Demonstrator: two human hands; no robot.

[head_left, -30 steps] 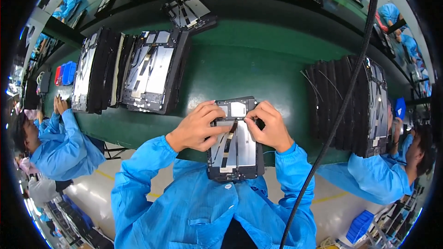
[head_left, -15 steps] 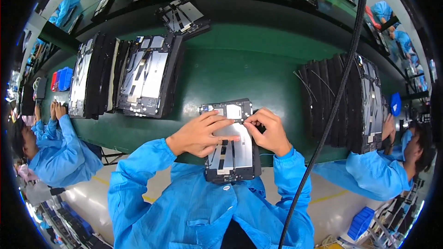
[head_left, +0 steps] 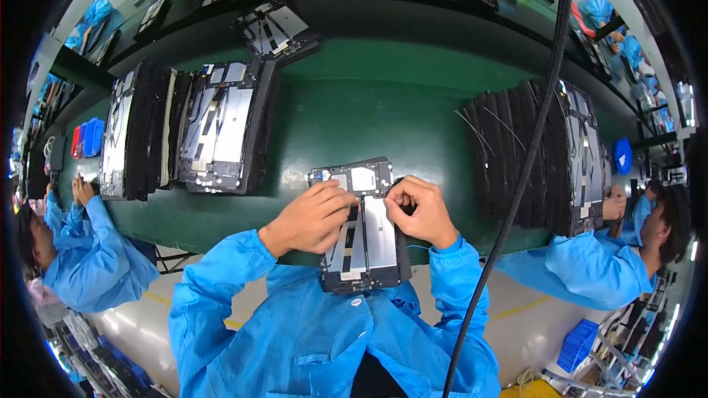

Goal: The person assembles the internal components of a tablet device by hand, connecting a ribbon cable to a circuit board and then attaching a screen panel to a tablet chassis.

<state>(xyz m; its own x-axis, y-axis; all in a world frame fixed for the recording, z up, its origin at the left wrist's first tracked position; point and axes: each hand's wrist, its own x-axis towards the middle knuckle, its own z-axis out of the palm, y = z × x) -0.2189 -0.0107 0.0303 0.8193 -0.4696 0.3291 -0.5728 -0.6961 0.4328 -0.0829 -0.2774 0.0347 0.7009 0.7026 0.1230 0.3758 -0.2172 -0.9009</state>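
- Green workbench (head_left: pixel 383 125): spans the view from 9 o'clock to 3 o'clock, carrying all stock noted below.
- Right stack of dark panels (head_left: pixel 538 155): stands on edge at 3 o'clock of the bench, thin wires protruding from its left face.
- Left stack of panels (head_left: pixel 192 129): leans at 10 o'clock, metal backs facing up.
- Black cable (head_left: pixel 516 191): hangs from 1 o'clock down to 6 o'clock, crossing in front of the right stack.
- Panel in work (head_left: pixel 363 243): lies at centre, over the near bench edge, its lower end above the person's chest.
- Left hand (head_left: pixel 310 217): rests on the panel's left upper area, fingers curled and pressing it.
- Right hand (head_left: pixel 420 210): fingertips pinched narrowly at the panel's upper right edge; what they pinch cannot be told.
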